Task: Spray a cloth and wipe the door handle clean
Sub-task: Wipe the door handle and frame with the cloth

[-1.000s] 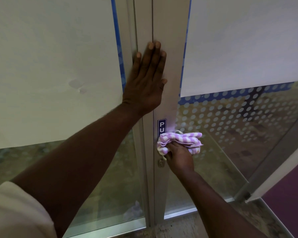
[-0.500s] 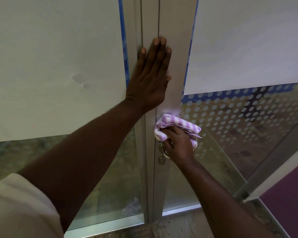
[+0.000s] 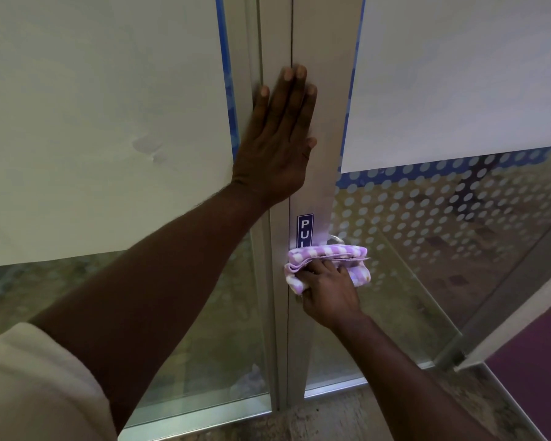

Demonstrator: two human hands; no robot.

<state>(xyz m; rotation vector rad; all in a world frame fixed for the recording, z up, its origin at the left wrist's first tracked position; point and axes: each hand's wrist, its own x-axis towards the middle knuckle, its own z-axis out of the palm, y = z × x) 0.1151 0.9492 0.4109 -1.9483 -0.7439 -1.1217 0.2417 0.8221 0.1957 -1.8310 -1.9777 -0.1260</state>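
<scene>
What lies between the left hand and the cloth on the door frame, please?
In the head view, a blue sign on the door frame, its lower end behind the cloth.

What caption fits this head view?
Right hand wipes metal door handle with purple-checked cloth; left hand braces the grey frame.

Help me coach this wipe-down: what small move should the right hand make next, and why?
Probably slide the cloth up over the door handle: its metal curve shows bare just above the cloth, which the right hand grips, while the left hand presses flat on the door frame.
</scene>
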